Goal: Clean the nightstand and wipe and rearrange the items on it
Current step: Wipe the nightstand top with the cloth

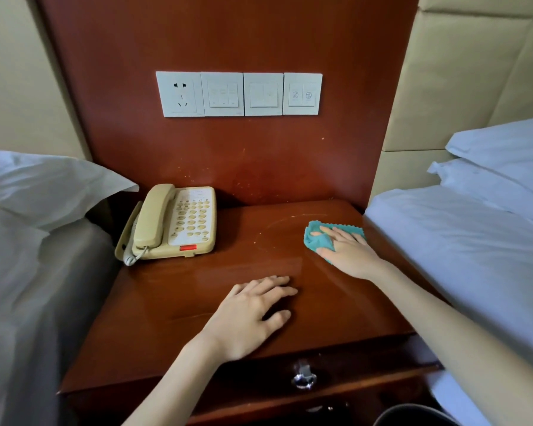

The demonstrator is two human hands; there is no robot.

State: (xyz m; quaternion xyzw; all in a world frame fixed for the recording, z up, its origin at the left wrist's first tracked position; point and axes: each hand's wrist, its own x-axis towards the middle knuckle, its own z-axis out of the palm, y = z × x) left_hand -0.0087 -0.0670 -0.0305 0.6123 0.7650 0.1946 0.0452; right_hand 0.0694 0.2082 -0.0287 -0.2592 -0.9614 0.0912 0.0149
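The reddish-brown wooden nightstand fills the middle of the view. A beige corded telephone sits at its back left corner, handset in the cradle. My right hand lies flat on a teal cloth near the right edge of the top, pressing it against the wood. My left hand rests palm down on the front middle of the top, fingers slightly spread, holding nothing. A faint ring mark shows on the wood left of the cloth.
A bed with white linen and a pillow flanks the left side; another bed with stacked pillows borders the right. A socket and switch panel is on the wooden backboard. A drawer handle and a dark bin rim are below.
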